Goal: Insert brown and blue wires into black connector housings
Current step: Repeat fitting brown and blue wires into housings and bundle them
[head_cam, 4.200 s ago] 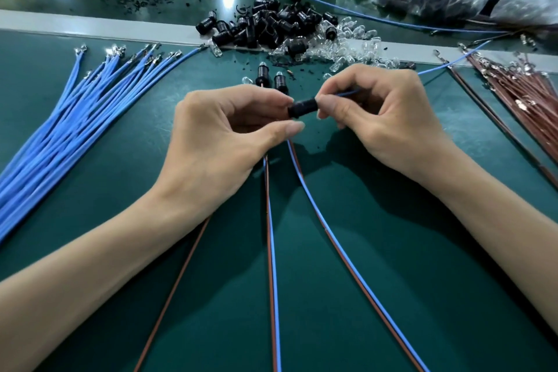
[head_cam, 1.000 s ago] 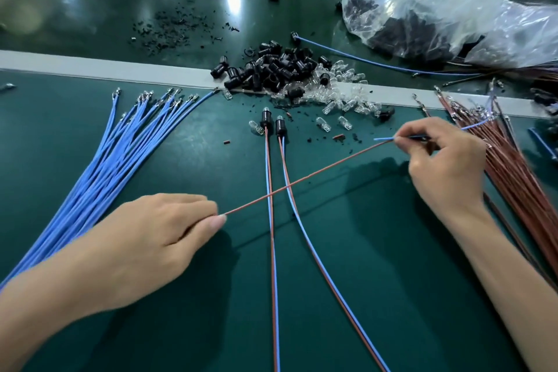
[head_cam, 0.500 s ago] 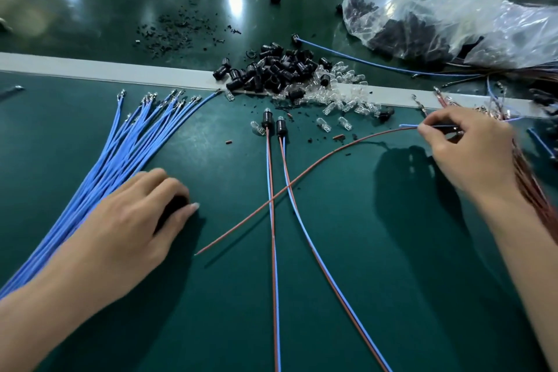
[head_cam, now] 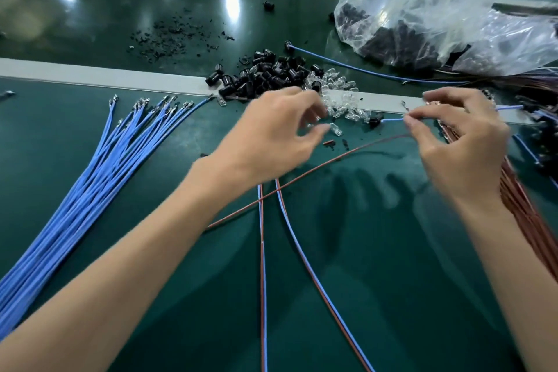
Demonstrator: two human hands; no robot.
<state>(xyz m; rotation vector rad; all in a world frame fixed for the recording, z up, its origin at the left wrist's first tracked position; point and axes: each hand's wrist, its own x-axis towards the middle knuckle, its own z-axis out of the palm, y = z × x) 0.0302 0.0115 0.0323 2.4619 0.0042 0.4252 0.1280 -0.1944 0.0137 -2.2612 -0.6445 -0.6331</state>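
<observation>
Left forearm (head_cam: 126,275) bare as far as it shows, right forearm (head_cam: 519,266) likewise bare, slender wrists, left hand (head_cam: 271,133) and right hand (head_cam: 462,142) bare, long slim fingers (head_cam: 437,113), plain nails, fingertips smeared by blur

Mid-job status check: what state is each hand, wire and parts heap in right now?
left hand: open, fingers by the clear parts, nothing visibly held.
right hand: pinching the blue wire and the brown wire.
brown wire: near end loose on the mat, crossing two wire pairs.
black housings: loose heap, unheld.
blue wire bundle: fanned flat on the mat.
brown wire bundle: lying beside right forearm.
</observation>
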